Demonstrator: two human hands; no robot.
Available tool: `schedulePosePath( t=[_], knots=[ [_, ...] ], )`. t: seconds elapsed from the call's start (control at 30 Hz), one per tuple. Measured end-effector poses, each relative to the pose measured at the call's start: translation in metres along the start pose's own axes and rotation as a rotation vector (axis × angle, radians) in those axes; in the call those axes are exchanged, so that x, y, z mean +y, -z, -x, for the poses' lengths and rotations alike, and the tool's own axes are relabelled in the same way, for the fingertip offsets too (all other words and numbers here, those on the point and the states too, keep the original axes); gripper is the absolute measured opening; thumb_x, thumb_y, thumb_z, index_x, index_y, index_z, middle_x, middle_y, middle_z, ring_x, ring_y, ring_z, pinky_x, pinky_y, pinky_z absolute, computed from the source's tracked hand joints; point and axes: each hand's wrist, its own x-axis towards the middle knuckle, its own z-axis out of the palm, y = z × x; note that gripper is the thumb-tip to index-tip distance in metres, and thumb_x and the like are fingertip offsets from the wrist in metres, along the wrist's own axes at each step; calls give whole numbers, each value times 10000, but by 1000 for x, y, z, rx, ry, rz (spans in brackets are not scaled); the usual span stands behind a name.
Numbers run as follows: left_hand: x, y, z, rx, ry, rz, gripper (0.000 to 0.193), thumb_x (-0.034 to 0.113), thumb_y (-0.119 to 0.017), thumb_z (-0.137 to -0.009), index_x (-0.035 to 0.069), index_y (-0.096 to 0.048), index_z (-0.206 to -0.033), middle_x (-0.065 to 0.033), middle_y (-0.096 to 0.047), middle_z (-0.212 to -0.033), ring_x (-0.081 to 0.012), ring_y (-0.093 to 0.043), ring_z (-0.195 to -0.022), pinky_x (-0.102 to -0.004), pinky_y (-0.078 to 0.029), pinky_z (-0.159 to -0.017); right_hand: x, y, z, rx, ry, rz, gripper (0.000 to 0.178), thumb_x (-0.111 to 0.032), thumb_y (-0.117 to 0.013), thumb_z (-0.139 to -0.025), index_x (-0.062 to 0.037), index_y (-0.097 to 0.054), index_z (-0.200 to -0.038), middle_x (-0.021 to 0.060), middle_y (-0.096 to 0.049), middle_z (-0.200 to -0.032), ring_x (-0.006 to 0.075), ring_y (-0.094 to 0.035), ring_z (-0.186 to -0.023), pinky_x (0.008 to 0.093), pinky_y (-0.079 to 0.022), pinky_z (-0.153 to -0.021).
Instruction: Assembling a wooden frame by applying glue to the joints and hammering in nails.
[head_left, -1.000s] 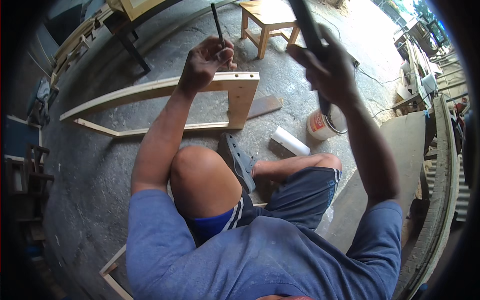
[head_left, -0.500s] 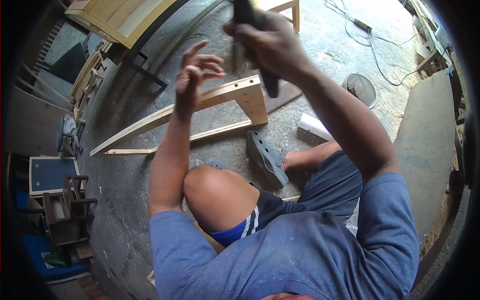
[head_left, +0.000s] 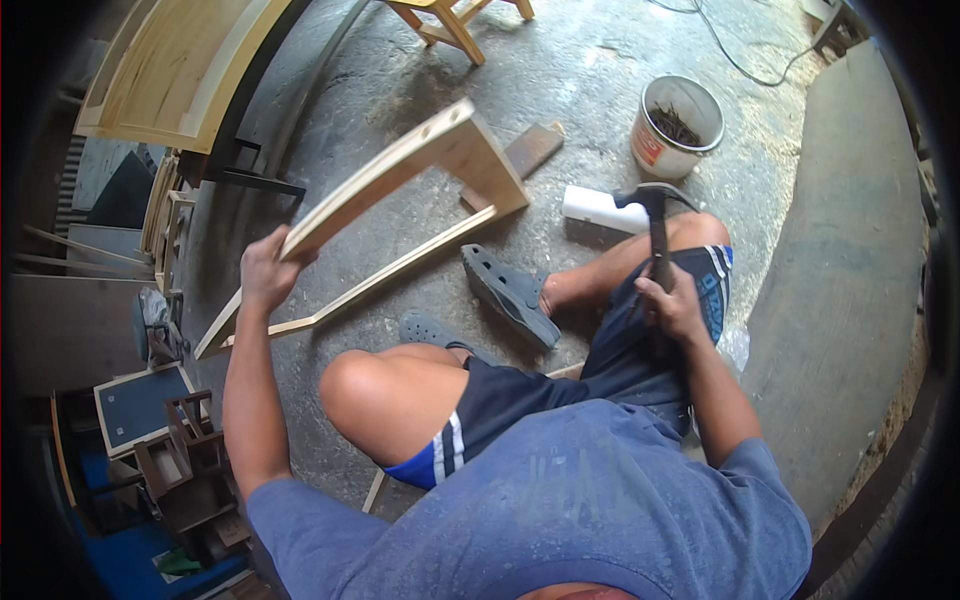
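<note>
My left hand is wrapped round the upper rail of a pale wooden frame. The frame stands on the floor ahead of me; two dark holes show near the top of its far right corner. In my right hand is a claw hammer, gripped by its dark handle over my right thigh, head pointing away from me. A white cylinder lies on the floor just left of the hammer head.
A bucket of what look like nails stands ahead on the right. A short board lies behind the frame. Pale wooden furniture is at the far left, a wooden stool at the back. A long board runs along my right.
My right hand has brought the hammer down from high ahead to over my right thigh. My left hand, raised with fingers apart before, has moved left and taken hold of the frame.
</note>
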Motion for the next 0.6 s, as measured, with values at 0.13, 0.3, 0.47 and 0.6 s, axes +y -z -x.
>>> schedulePosePath(
  t=[0.13, 0.3, 0.47, 0.6],
  knots=[
    [89, -33, -65, 67, -58, -149, 413, 469, -745, -757, 104, -669, -935, -176, -684, -811, -378, -665, -783, -446, -498, -664, 25, -1, -4, -72, 111, -19, 205, -193, -694, -894, -61, -542, -857, -10, -515, -594, 82, -484, -435, 233, -381, -412],
    [205, -69, -155, 28, -64, -81, 457, 490, -653, -857, 98, -656, -1092, -138, -713, -981, -304, -691, -897, -455, -516, -790, 28, 10, -14, -118, 122, -66, 228, -218, -693, -896, -58, -536, -857, 2, -524, -593, 92, -497, -437, 244, -380, -410],
    [322, -70, -220, 143, -256, -30, 533, 479, -672, -859, 56, -614, -1178, -147, -700, -1027, -294, -670, -991, -426, -514, -863, 30, 13, -13, -79, 134, -88, 232, -225, -697, -895, -56, -541, -867, 11, -529, -592, 97, -498, -435, 242, -384, -409],
    [332, -58, -220, -18, -262, 92, 340, 296, -657, -898, 63, -612, -1141, -174, -684, -1051, -308, -645, -1026, -364, -496, -911, 33, 18, -13, -55, 130, -116, 239, -232, -702, -892, -51, -546, -884, 14, -531, -600, 98, -496, -435, 237, -387, -409]
  ],
)
